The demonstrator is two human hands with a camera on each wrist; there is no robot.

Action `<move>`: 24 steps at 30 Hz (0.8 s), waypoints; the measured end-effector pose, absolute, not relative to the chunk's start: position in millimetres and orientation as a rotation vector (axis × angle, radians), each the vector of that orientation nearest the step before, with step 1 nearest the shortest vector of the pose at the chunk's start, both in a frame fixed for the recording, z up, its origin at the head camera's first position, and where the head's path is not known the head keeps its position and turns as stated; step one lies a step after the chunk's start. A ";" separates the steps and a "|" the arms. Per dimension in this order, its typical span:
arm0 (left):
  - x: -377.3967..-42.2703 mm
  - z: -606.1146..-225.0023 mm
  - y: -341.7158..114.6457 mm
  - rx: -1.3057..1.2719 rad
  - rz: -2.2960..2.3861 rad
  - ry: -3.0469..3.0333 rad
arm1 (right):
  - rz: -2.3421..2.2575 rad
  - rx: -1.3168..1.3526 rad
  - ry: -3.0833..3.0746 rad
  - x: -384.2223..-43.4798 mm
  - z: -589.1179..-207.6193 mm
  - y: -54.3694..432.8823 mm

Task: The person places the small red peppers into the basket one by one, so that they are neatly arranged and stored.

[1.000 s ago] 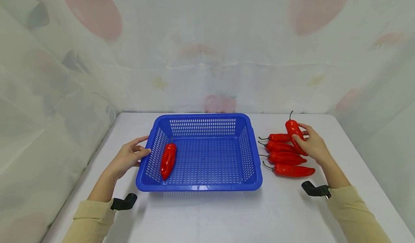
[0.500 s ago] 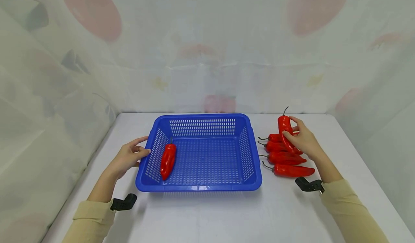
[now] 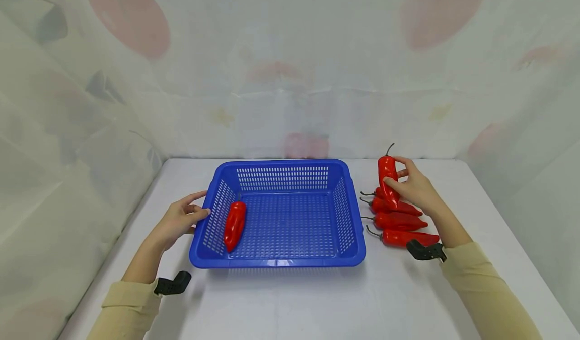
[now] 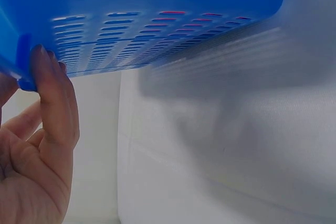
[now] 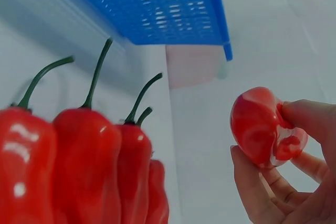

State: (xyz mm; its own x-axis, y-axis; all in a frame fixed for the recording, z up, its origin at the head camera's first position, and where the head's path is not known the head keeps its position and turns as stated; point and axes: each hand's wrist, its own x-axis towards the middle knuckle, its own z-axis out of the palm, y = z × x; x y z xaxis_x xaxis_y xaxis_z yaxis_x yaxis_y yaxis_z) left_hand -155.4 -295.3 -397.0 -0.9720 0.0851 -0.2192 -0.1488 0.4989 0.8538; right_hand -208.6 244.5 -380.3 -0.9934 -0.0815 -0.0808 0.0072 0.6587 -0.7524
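Note:
A blue plastic basket (image 3: 290,263) with slotted walls stands on the white table. Inside it, along its left side, lies one red chili pepper (image 3: 234,226). My left hand (image 3: 175,221) grips the basket's left rim, thumb on the rim; the left wrist view shows its fingers (image 4: 52,90) against the outer wall. On the right, my right hand (image 3: 417,185) holds another red pepper (image 3: 387,179) between thumb and fingers, stem up, above the far end of a row of several red peppers (image 3: 401,221). The held pepper partly hides the farthest one.
The row of peppers lies just right of the basket, stems pointing toward it. A pale printed sheet (image 3: 281,68) rises behind the white table (image 3: 290,304) and along both sides. Each wrist carries a black camera mount (image 3: 174,283).
My right hand has moved left and slightly away from me with the pepper, which now stands more upright. The left hand and basket have stayed in place.

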 end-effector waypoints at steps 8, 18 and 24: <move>-155.7 -397.2 -295.2 -0.056 1.467 2.511 | -1.286 -0.045 2.726 -214.6 -368.2 228.7; -157.2 -398.3 -296.4 -0.054 1.462 2.508 | -1.349 -0.107 2.679 -222.0 -362.1 209.1; -158.0 -398.4 -296.8 -0.053 1.457 2.506 | -1.392 -0.139 2.654 -225.5 -360.8 195.5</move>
